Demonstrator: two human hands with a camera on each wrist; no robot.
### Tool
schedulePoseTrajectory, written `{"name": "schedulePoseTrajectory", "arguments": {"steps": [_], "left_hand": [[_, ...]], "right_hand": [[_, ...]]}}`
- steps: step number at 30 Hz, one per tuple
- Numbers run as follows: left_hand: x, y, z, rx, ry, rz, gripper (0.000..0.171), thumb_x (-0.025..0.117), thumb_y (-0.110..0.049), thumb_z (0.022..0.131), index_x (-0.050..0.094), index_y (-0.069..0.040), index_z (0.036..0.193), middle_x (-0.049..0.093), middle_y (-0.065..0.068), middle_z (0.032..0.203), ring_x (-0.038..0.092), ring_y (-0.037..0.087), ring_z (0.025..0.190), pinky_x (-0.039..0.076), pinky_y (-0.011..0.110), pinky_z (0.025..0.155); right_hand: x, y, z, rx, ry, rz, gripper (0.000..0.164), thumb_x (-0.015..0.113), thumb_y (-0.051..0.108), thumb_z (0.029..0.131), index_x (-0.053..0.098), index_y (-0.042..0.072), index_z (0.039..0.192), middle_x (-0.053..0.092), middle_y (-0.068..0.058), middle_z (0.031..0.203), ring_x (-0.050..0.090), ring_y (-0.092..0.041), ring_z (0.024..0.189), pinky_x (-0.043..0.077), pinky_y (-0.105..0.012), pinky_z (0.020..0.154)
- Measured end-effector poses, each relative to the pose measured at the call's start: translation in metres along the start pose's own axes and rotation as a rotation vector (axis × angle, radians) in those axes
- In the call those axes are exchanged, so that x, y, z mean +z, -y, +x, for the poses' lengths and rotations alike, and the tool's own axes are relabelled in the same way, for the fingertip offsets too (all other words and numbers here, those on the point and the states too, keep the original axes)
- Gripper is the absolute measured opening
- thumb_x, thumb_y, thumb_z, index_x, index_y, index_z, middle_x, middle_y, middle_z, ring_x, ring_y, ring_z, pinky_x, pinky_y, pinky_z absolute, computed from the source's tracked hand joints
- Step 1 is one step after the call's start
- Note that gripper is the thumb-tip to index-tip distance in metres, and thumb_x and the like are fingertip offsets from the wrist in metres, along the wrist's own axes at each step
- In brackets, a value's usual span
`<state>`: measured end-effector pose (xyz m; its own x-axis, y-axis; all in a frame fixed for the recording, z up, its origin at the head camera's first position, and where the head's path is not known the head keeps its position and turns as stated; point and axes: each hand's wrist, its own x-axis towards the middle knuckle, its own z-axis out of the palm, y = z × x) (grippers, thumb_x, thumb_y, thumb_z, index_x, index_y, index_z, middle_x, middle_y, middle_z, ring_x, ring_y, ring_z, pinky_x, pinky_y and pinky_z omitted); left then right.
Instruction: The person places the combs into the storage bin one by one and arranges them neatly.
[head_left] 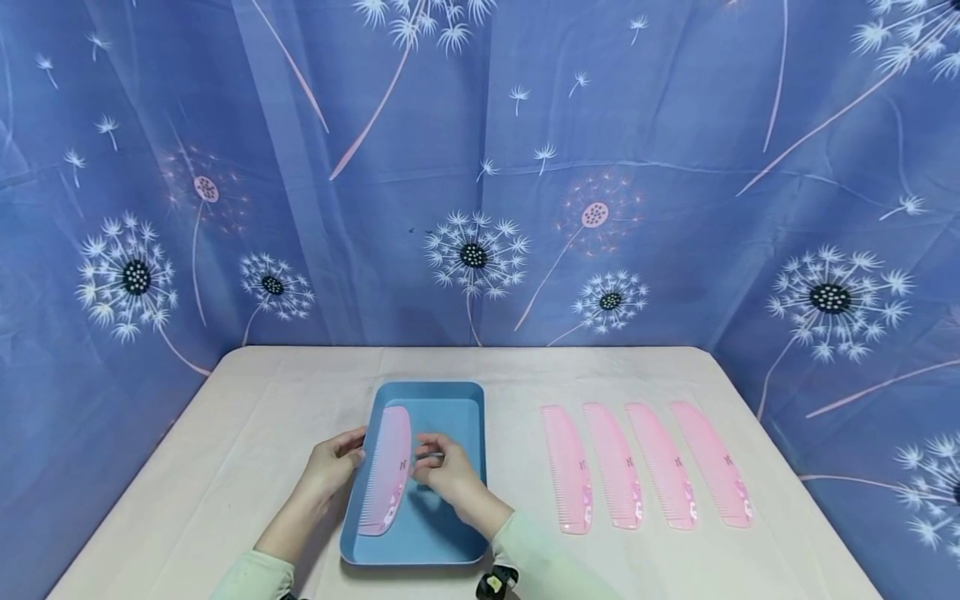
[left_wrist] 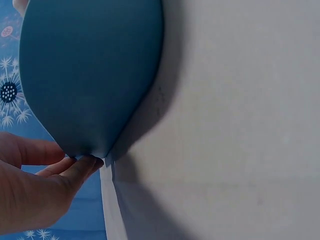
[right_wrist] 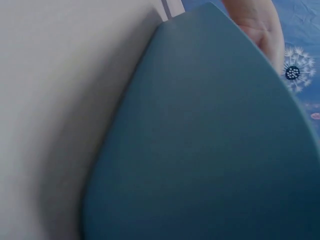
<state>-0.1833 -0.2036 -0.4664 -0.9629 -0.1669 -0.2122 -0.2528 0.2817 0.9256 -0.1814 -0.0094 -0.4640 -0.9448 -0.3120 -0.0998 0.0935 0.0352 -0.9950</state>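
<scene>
A pink translucent comb [head_left: 387, 473] lies lengthwise on the left side of a blue rectangular tray [head_left: 448, 414], its teeth facing left. At the tray's left edge, my left hand [head_left: 334, 465] pinches the rim, thumb on the inner side and fingers along the outer wall, as the left wrist view also shows at the tray wall [left_wrist: 95, 90]. Just right of the comb, my right hand [head_left: 453, 479] hovers over the tray with loosely bent fingers and nothing in them. In the right wrist view the tray wall [right_wrist: 190, 130] hides most of that hand [right_wrist: 262, 32].
Several matching pink combs, including the nearest comb [head_left: 567, 471] and the farthest comb [head_left: 712, 465], lie in a row right of the tray. A pale cloth covers the table [head_left: 525, 367]. Blue dandelion-patterned curtains [head_left: 375, 233] enclose its back and sides.
</scene>
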Motion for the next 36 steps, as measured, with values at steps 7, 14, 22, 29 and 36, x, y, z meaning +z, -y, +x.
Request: {"name": "schedulePoseTrajectory", "arguments": {"steps": [7,14,22,29,36], "left_hand": [[0.001,0.002,0.000,-0.004,-0.011,0.016,0.044,0.045,0.006,0.093,0.045,0.009,0.137,0.044,0.032,0.138,0.043,0.045,0.127,0.041,0.048,0.105],[0.002,0.005,0.000,-0.022,-0.011,0.001,0.045,0.045,0.005,0.093,0.044,0.007,0.138,0.043,0.031,0.139,0.043,0.043,0.128,0.041,0.048,0.105],[0.001,0.003,-0.001,-0.010,-0.020,-0.002,0.045,0.046,0.005,0.093,0.045,0.007,0.137,0.045,0.031,0.139,0.043,0.043,0.129,0.040,0.048,0.105],[0.002,0.004,0.001,-0.011,-0.022,0.005,0.045,0.046,0.005,0.092,0.045,0.008,0.137,0.045,0.031,0.138,0.043,0.044,0.128,0.041,0.048,0.105],[0.002,0.004,-0.001,-0.013,-0.018,0.027,0.044,0.046,0.004,0.094,0.045,0.007,0.137,0.045,0.031,0.138,0.043,0.044,0.128,0.042,0.048,0.104]], "right_hand": [[-0.012,0.009,-0.002,-0.033,0.015,0.005,0.056,0.063,-0.009,0.081,0.045,-0.010,0.134,0.055,-0.025,0.115,0.063,-0.022,0.089,0.056,-0.031,0.077],[-0.024,0.016,-0.002,-0.071,0.010,-0.061,0.055,0.065,-0.003,0.083,0.045,-0.007,0.134,0.057,-0.025,0.116,0.063,-0.025,0.094,0.056,-0.032,0.080],[-0.039,0.021,-0.002,-0.097,0.026,-0.089,0.055,0.065,0.001,0.086,0.044,-0.007,0.136,0.057,-0.025,0.117,0.060,-0.035,0.103,0.056,-0.035,0.083],[-0.055,0.026,-0.005,-0.094,0.010,-0.053,0.054,0.064,0.002,0.087,0.044,-0.005,0.137,0.056,-0.025,0.120,0.060,-0.031,0.105,0.053,-0.036,0.089],[-0.071,0.030,-0.009,-0.083,-0.025,-0.014,0.056,0.063,0.002,0.087,0.042,-0.004,0.139,0.055,-0.024,0.121,0.060,-0.023,0.103,0.051,-0.032,0.088]]}}
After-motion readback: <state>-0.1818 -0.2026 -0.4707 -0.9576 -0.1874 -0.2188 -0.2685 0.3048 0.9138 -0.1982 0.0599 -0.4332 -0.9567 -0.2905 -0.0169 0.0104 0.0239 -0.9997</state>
